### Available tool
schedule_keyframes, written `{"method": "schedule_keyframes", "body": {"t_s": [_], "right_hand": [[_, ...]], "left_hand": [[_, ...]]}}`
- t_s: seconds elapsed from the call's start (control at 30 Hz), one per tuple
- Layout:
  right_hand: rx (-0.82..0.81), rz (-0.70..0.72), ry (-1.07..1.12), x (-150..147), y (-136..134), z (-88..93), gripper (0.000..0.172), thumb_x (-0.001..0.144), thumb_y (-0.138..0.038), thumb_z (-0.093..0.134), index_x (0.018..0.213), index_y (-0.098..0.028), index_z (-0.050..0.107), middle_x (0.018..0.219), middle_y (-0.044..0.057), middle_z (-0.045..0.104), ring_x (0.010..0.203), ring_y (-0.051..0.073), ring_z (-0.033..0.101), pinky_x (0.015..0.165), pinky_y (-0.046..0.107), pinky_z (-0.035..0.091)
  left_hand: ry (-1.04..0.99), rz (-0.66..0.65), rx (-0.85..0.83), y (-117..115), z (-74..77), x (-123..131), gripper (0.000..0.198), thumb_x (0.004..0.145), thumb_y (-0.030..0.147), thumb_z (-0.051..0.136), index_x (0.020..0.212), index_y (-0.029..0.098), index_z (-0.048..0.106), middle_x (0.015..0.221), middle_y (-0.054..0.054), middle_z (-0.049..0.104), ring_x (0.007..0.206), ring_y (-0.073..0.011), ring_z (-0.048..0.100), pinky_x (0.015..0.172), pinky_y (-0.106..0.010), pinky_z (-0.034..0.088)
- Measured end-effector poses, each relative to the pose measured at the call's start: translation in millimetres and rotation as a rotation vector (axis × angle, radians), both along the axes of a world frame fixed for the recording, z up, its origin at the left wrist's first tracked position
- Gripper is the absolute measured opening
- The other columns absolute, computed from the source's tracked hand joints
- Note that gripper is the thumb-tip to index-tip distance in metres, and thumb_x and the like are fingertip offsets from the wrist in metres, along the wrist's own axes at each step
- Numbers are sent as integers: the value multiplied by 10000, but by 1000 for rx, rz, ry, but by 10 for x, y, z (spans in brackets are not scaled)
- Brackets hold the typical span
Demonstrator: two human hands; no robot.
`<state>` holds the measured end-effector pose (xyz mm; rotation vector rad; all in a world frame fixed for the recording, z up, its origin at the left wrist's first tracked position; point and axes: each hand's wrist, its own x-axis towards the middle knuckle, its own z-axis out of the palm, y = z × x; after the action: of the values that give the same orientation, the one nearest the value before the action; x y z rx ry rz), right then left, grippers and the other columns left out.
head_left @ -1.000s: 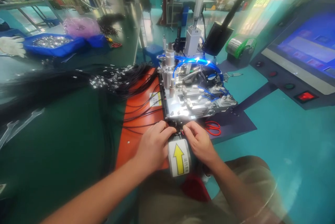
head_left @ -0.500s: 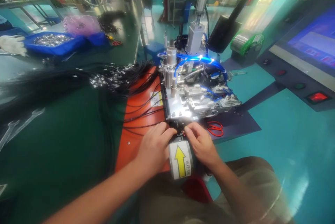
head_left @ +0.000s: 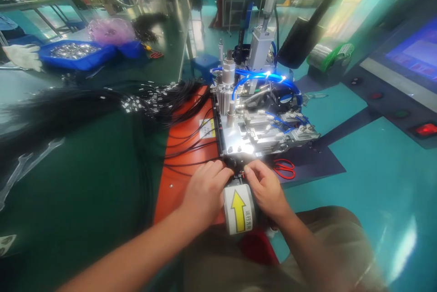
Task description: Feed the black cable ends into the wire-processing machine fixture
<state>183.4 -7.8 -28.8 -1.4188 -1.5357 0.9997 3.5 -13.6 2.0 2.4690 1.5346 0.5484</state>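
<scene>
Both hands meet at the front of a metal machine with silver cylinders (head_left: 257, 133), just above a roller with a yellow arrow label (head_left: 239, 210). My left hand (head_left: 208, 185) is closed, thumb and fingers together at the dark slot; what it grips is hidden behind the fingers. From the right, my right hand (head_left: 264, 187) pinches thin reddish wires (head_left: 243, 174) between thumb and forefinger. Black cables (head_left: 187, 163) run across the orange plate (head_left: 174, 196) toward the machine, beside my left hand.
Red-handled scissors (head_left: 285, 168) lie right of my right hand. A thick bundle of black cables (head_left: 85, 103) covers the green bench at left, with wrenches (head_left: 37, 160) nearer. Behind are a blue tray of metal parts (head_left: 77, 61) and a white glove (head_left: 23, 57). A control panel (head_left: 392, 87) stands at right.
The whole scene has shifted slightly to the right in view as the head turned. Both hands keep nearly the same place and grip at the machine's front.
</scene>
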Motion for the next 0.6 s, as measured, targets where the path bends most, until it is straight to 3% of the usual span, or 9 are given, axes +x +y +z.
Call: {"method": "schedule_keyframes", "body": {"t_s": [0.27, 0.4, 0.5, 0.6], "right_hand": [[-78, -40, 35, -42, 10, -34, 280, 952, -395, 502, 772, -189, 564, 711, -9, 558, 676, 149, 520, 616, 251, 421], [-122, -33, 11, 51, -23, -8, 276, 965, -406, 492, 872, -190, 636, 791, 18, 624, 714, 166, 571, 636, 266, 458], [155, -6, -115, 178, -78, -17, 195, 967, -316, 517, 1043, -218, 668, 916, 39, 635, 812, 174, 601, 719, 280, 482], [444, 120, -264, 275, -101, -51, 224, 960, -216, 523, 1101, -240, 695, 932, 55, 609, 822, 170, 607, 727, 281, 492]], "left_hand": [[53, 3, -6, -1, 20, 11, 203, 864, 69, 534, 939, 217, 652, 899, -27, 595, 863, -210, 511, 741, -345, 387], [62, 8, 0, -5, 15, 10, 201, 870, 72, 534, 944, 214, 655, 899, -31, 590, 876, -211, 492, 754, -342, 388], [70, 8, -5, -4, 19, 13, 193, 879, 82, 528, 944, 214, 653, 899, -34, 584, 882, -212, 484, 754, -342, 388], [79, 6, -10, -1, 25, 15, 184, 879, 88, 530, 938, 214, 650, 893, -34, 576, 877, -214, 480, 746, -344, 386]]}}
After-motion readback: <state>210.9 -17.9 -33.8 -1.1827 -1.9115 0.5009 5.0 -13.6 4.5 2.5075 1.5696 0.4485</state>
